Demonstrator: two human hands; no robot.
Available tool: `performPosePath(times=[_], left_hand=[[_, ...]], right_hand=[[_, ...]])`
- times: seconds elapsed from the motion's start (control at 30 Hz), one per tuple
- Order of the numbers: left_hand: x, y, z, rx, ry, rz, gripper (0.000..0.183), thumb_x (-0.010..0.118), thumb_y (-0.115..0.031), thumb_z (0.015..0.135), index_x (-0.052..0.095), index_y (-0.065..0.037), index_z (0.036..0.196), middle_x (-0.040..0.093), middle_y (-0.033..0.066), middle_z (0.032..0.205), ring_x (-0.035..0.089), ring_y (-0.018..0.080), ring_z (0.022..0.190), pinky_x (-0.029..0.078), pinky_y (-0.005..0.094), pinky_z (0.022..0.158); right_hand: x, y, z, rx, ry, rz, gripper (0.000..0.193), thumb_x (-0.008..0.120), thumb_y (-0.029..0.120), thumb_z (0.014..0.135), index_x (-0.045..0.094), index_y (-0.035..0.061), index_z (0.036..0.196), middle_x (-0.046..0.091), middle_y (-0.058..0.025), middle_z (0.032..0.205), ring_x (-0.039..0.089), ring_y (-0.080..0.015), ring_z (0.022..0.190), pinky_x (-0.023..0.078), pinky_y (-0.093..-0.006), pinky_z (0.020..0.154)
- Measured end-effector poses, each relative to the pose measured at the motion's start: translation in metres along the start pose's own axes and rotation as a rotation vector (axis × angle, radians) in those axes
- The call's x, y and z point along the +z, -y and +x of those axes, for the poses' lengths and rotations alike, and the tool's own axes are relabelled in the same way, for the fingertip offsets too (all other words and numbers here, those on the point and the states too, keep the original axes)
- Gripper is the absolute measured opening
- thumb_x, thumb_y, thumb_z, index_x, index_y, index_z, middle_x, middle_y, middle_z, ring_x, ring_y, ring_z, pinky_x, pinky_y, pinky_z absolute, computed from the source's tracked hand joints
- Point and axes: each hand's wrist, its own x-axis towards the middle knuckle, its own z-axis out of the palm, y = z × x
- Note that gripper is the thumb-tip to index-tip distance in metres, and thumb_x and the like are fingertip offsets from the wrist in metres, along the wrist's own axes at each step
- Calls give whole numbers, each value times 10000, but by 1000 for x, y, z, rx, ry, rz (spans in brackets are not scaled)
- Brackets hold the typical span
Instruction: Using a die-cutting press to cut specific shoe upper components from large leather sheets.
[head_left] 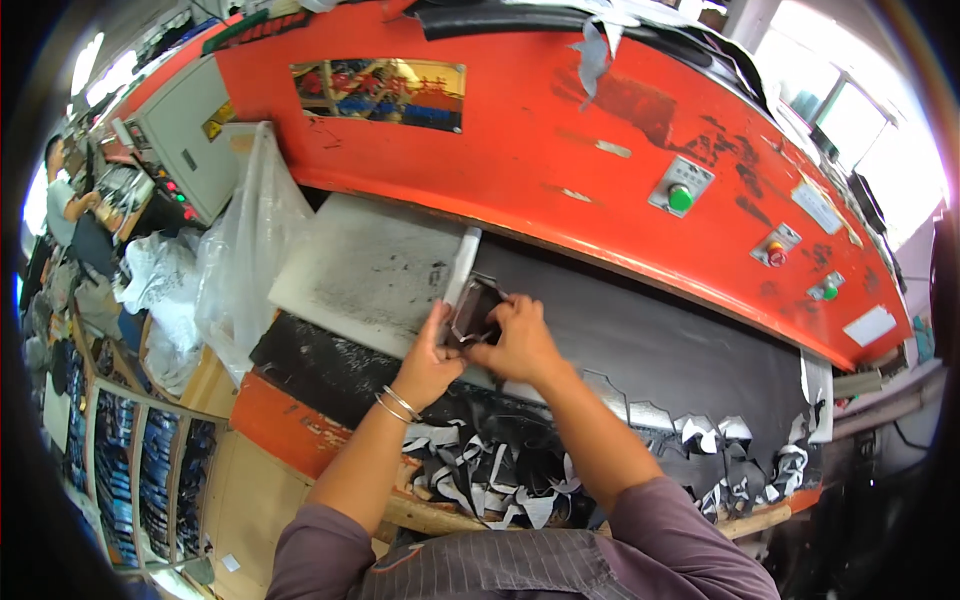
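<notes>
Metal frame (478,306): thin-edged, angular, dark inside; between both hands, over the join of pale board (360,265) and dark sheet (660,340).
Apron (490,575): grey, pinstriped, at the bottom of the view, between purple sleeves (680,530).
Scraps (490,485): black and white strips, tangled, heaped just behind a wooden rail (425,516).
Left hand (428,362): at the frame's lower left, fingers nearly straight and close together, thumb toward the right hand (522,343); blurred there, cannot tell whether pinching. Silvery bangles (400,403) round the wrist.
Right hand: pinching the frame's right side, fingers bent over its edge, thumb turned toward the left hand.
Dark sheet: broad, smooth, stretching off to the right; jagged cut edges along its near side.
Pale board: left of the frame, smudged with black specks; bright strip (463,265) along its right edge.
Red beam (520,130): spanning behind both, scuffed; decorated plate (380,93) at upper left.
Button row (776,254): green, red, green, on the beam's right part.
Clear plastic (250,250): hanging left of the pale board, near a grey cabinet (175,135).
Far left: seated person (63,205) beside a cluttered table.
Far right: bright window (855,115).
</notes>
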Motion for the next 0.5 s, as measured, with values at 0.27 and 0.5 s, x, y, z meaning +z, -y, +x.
performPosePath(times=[0.27,0.5], left_hand=[[5,-25,-25,-113,255,639,611,734,-41,723,498,-66,1286,599,166,1177,619,303,1031,475,309,869],[-17,-96,-55,-104,582,934,915,793,-266,638,345,2,1390,284,222,1452,246,437,1331,278,474,1078]], right_hand=[[-14,-25,-75,104,341,699,623,750,408,741,592,62,1234,447,-250,1243,429,-361,1195,375,-396,1004],[-67,-76,-28,57,-39,-119,593,801,284,641,623,105,1177,389,-217,1409,392,-389,1257,400,-436,1030]])
